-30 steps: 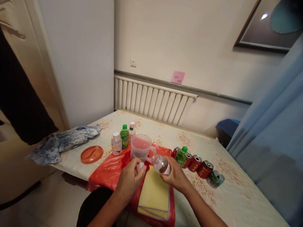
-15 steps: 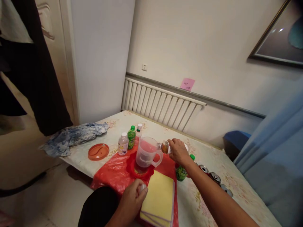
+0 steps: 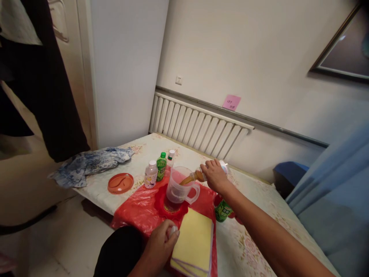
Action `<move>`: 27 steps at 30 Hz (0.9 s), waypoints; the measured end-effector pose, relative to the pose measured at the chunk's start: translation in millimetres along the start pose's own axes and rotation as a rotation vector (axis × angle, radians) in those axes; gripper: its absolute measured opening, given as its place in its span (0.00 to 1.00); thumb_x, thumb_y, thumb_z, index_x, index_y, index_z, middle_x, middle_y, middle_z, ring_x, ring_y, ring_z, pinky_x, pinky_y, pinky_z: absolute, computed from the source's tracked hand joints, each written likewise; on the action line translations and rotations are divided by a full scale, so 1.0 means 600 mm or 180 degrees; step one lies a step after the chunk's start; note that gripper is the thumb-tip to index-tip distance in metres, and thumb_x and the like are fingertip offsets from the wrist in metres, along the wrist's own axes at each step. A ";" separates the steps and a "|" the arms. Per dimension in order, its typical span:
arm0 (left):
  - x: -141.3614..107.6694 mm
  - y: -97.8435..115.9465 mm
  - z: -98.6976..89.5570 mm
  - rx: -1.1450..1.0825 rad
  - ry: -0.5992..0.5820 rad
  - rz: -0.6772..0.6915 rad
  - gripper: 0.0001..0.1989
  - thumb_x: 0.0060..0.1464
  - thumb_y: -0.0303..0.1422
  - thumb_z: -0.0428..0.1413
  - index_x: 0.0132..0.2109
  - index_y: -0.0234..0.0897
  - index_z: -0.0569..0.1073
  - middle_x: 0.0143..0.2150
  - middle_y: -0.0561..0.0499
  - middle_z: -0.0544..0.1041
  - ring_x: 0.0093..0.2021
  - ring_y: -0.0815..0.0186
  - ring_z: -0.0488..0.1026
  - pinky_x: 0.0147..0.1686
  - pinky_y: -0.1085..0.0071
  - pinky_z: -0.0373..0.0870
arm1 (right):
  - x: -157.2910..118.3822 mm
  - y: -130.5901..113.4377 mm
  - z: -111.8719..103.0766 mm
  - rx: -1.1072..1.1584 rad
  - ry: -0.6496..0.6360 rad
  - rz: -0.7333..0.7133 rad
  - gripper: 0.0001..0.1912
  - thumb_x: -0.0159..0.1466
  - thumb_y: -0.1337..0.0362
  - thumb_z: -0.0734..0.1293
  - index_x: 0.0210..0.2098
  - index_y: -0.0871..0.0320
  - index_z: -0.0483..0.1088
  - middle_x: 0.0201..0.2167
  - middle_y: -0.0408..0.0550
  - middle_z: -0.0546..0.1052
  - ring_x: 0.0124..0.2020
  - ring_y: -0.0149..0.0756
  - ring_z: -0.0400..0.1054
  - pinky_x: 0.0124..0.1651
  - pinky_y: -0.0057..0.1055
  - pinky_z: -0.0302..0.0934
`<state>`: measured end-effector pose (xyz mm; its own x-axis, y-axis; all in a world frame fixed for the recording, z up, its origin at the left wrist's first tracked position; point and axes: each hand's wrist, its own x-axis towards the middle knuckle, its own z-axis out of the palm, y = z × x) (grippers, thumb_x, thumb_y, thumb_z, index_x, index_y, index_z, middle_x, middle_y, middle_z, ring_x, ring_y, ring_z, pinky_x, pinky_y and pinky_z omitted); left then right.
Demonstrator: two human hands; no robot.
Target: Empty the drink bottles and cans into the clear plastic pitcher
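My right hand (image 3: 215, 176) grips a bottle (image 3: 198, 176) tilted with its mouth to the left, and brown liquid runs from it into a clear plastic pitcher (image 3: 177, 188). The pitcher stands on a red scalloped dish (image 3: 160, 206), its handle toward the right. Below, my left hand (image 3: 163, 240) pinches a small white cap (image 3: 173, 231) beside yellow cloths (image 3: 194, 240). Left of the pitcher are a clear bottle with a white cap (image 3: 150, 175), a green bottle (image 3: 161, 166) and a smaller white-capped bottle (image 3: 170, 158).
A red plastic sheet (image 3: 135, 207) lies under the dish. An orange lid (image 3: 120, 183) and a blue-white cloth (image 3: 92, 165) are at the left. Another green bottle (image 3: 222, 211) stands beneath my right forearm. A radiator (image 3: 193, 119) lines the wall.
My right hand has tipped the bottle more steeply, and liquid now flows into the pitcher. My forearm now covers the cans at the right. My left hand has barely moved.
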<state>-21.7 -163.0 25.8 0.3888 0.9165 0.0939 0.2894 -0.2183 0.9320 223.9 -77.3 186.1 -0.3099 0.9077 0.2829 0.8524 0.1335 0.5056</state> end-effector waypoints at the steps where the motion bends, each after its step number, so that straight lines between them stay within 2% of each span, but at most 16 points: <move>1: 0.000 -0.001 0.001 -0.0009 0.0000 -0.0007 0.10 0.56 0.40 0.48 0.34 0.38 0.67 0.28 0.55 0.68 0.29 0.66 0.64 0.30 0.72 0.59 | 0.003 -0.001 -0.003 -0.0022 0.0005 -0.0043 0.16 0.58 0.73 0.62 0.47 0.60 0.67 0.43 0.58 0.71 0.47 0.48 0.60 0.59 0.45 0.41; 5: 0.003 -0.003 0.003 0.0039 0.0022 0.0000 0.10 0.56 0.39 0.48 0.35 0.38 0.68 0.28 0.54 0.68 0.30 0.66 0.65 0.31 0.72 0.59 | 0.014 -0.006 -0.013 -0.0219 0.0127 -0.0239 0.14 0.61 0.73 0.61 0.46 0.60 0.68 0.43 0.58 0.71 0.48 0.49 0.60 0.62 0.47 0.39; 11: 0.004 -0.007 0.006 0.0054 -0.0014 -0.0006 0.09 0.56 0.38 0.49 0.37 0.38 0.69 0.30 0.54 0.70 0.31 0.65 0.66 0.32 0.72 0.60 | 0.025 -0.018 -0.019 -0.0560 0.0431 -0.0534 0.10 0.64 0.71 0.59 0.43 0.60 0.69 0.40 0.55 0.71 0.46 0.49 0.61 0.63 0.50 0.42; 17: 0.003 -0.006 0.006 0.0089 0.0036 -0.0016 0.09 0.55 0.38 0.49 0.37 0.38 0.70 0.31 0.53 0.71 0.32 0.65 0.67 0.32 0.72 0.60 | 0.028 -0.030 -0.022 -0.0522 0.0425 -0.0601 0.11 0.65 0.72 0.58 0.43 0.60 0.69 0.40 0.56 0.72 0.46 0.48 0.61 0.64 0.50 0.40; 20: 0.002 0.003 0.002 0.0107 0.0037 -0.0027 0.09 0.55 0.38 0.49 0.37 0.38 0.70 0.31 0.53 0.71 0.33 0.64 0.67 0.33 0.71 0.61 | 0.023 -0.030 -0.018 -0.0307 0.0315 -0.0462 0.13 0.65 0.72 0.57 0.45 0.60 0.69 0.42 0.57 0.71 0.48 0.48 0.60 0.64 0.50 0.37; 23: 0.004 0.014 -0.001 0.0121 0.0085 -0.0034 0.10 0.54 0.37 0.50 0.39 0.37 0.71 0.32 0.52 0.72 0.34 0.63 0.68 0.35 0.70 0.63 | 0.014 -0.024 -0.010 0.0215 0.0031 -0.0024 0.15 0.62 0.74 0.60 0.47 0.59 0.68 0.44 0.58 0.71 0.50 0.48 0.59 0.63 0.49 0.37; 27: 0.013 0.026 -0.005 0.0147 0.0179 0.0027 0.12 0.53 0.36 0.50 0.41 0.37 0.72 0.34 0.50 0.74 0.35 0.62 0.70 0.37 0.69 0.65 | -0.008 -0.011 0.011 0.0781 -0.0178 0.0494 0.22 0.55 0.73 0.65 0.50 0.60 0.67 0.45 0.57 0.70 0.49 0.47 0.61 0.57 0.43 0.47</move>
<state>-16.8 -158.2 42.1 0.3421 0.9317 0.1224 0.3268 -0.2401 0.9141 222.7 -80.1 176.1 -0.1501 0.9443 0.2927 0.9662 0.0773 0.2458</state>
